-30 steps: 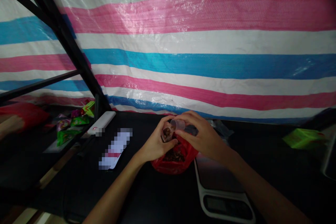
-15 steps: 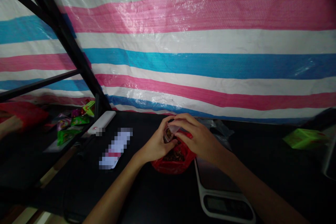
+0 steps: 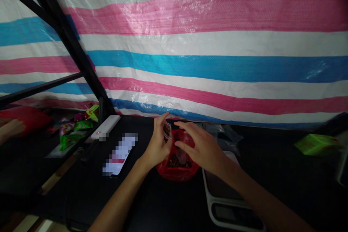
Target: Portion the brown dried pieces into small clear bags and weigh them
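Note:
My left hand is closed around a small clear plastic packet with brown bits in it, held upright at the left of a red plastic bag. The bag stands with its mouth open, and dark brown loose bits lie inside. Resting on those bits is a small translucent piece, perhaps a scoop or cup. Over the right side of the bag, my right hand has its fingers apart and holds nothing. A kitchen scale lies under my right forearm.
Left of my hands lie a phone and a white oblong device. Crumpled clear bags are behind the scale; a green box is at right. Another person's hand is by green snack packets, beyond a black metal frame.
My right hand has let go of the translucent piece, which now lies in the red bag. My left hand has moved left with the packet, and the hands are farther apart.

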`<action>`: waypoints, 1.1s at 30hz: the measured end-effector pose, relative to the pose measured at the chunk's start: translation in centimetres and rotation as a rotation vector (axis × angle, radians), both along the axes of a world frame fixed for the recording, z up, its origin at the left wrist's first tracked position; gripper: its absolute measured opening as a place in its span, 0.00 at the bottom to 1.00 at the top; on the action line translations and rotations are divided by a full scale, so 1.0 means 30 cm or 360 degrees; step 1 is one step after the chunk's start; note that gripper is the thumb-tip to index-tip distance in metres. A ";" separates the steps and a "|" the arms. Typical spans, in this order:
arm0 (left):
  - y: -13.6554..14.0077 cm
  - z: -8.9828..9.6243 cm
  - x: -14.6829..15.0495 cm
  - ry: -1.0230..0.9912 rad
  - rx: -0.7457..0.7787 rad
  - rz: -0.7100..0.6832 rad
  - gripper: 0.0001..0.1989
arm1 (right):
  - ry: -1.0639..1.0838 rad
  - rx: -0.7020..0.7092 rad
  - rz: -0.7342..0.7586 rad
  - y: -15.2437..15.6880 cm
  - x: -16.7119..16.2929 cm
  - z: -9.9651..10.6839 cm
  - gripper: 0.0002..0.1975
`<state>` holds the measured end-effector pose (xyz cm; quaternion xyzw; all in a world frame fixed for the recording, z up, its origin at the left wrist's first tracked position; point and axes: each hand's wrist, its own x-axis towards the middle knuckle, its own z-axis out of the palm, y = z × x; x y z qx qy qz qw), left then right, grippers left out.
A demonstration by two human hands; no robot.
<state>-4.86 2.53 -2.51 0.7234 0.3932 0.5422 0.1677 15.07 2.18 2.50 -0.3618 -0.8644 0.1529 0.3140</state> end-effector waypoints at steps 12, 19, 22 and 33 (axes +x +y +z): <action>-0.057 0.044 0.040 -0.0184 -0.0262 -0.0543 0.42 | 0.0172 0.0006 -0.0111 -0.005 0.031 0.069 0.05; -0.057 0.093 -0.001 -0.0115 -0.0460 -0.0734 0.18 | 0.0474 -0.0209 -0.0098 0.004 0.207 0.155 0.06; -0.031 0.077 -0.012 0.0189 -0.0285 -0.0249 0.09 | 0.0432 -0.0422 -0.0160 -0.028 0.321 0.120 0.09; 0.044 -0.009 -0.062 0.0615 -0.0093 0.0378 0.10 | 0.0026 -0.0578 -0.0196 -0.048 0.441 -0.155 0.10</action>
